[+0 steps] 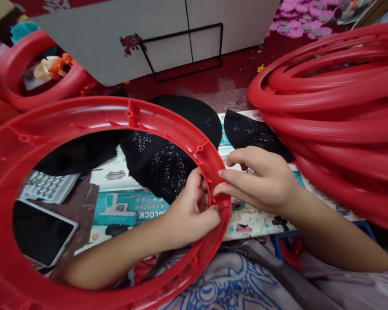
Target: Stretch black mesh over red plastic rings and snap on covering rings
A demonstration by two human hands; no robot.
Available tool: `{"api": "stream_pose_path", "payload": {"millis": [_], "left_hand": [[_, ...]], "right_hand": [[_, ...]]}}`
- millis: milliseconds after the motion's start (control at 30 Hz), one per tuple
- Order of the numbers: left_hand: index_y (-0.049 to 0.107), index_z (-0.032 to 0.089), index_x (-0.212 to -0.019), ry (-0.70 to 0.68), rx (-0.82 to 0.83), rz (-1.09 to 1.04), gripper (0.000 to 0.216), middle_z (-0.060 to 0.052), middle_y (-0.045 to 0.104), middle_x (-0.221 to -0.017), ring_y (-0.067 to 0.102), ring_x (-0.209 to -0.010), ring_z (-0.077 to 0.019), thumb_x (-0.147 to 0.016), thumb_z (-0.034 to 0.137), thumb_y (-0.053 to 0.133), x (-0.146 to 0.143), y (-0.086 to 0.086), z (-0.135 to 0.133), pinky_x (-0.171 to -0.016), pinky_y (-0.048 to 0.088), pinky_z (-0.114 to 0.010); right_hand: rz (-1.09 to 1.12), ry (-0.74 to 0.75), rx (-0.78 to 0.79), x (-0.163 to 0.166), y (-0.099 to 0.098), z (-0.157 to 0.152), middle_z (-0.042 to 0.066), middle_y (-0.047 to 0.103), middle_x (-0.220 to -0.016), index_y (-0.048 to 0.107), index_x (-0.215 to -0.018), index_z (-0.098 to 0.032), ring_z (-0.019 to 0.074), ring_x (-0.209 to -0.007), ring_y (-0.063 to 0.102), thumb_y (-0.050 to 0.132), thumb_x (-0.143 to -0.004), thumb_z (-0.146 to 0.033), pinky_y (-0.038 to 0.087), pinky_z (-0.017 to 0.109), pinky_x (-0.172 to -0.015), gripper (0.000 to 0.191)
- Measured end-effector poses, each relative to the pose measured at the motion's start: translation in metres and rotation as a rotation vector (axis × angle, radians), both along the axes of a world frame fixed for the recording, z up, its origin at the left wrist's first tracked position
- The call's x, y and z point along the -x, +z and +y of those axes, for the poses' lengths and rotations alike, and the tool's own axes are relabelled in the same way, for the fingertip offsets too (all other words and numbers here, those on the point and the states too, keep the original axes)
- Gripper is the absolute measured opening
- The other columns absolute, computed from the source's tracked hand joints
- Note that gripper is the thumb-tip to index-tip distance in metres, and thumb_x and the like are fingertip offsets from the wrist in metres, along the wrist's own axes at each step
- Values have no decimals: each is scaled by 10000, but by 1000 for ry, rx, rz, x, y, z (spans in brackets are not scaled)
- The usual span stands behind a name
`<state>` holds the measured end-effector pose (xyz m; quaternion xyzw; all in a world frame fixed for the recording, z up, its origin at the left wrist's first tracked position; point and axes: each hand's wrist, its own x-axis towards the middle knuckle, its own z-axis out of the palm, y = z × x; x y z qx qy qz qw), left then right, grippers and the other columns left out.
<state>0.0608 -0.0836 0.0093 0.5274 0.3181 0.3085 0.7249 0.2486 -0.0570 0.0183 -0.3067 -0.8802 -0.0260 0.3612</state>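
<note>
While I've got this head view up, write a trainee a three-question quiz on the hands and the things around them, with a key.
1. True or false: the left hand grips the rim of the red ring.

2. Which lies right beside the dark-screened device?
A) a pair of scissors
B) the calculator
C) a mug

3. On which side of the right hand is the pile of red hoops?

Key: 1. True. 2. B, the calculator. 3. To its right, toward the picture's upper right.
</note>
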Motion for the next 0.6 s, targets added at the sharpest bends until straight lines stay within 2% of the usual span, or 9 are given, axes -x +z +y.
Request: {"api": "stream_pose_path", "payload": {"millis": [133,233,333,467,600], "left_hand": [[301,246,-1217,-89,-57,205,477,0,476,-978,511,-806,-106,-806,64,458,9,-1,4,-668,453,-220],[266,233,-1271,-172,-146,338,525,-44,488,-1092,536,-923,-165,-807,106,476,13,1,7,-794,486,-319],[227,215,-1289,-237,-190,382,545,-83,477,-1189,522,-1042,-215,-808,122,465,15,5,8,-889,477,-389],[297,182,-1197,-313,-162,440,420,-87,502,-1122,536,-1016,-227,-809,150,452,13,8,7,-883,489,-411],[215,171,-1298,-330,-125,456,567,-131,474,-1240,535,-1069,-246,-788,152,463,11,9,7,-912,488,-438]], "right_hand": [[-105,14,-113,-2,2,1,33,572,-619,675,-797,-116,143,-613,470,615,-873,-240,377,293,-553,157],[-96,79,-99,-3,4,1,25,569,-627,679,-828,-120,142,-621,447,599,-875,-180,356,295,-560,110],[-37,98,12,-1,4,0,21,570,-661,678,-840,-130,132,-634,440,579,-874,-136,360,277,-568,104],[45,163,180,0,4,1,24,556,-687,676,-841,-119,118,-642,461,540,-876,-95,388,241,-565,143],[41,199,313,-3,6,3,27,544,-741,683,-880,-126,109,-679,482,533,-884,-104,404,220,-586,152]]}}
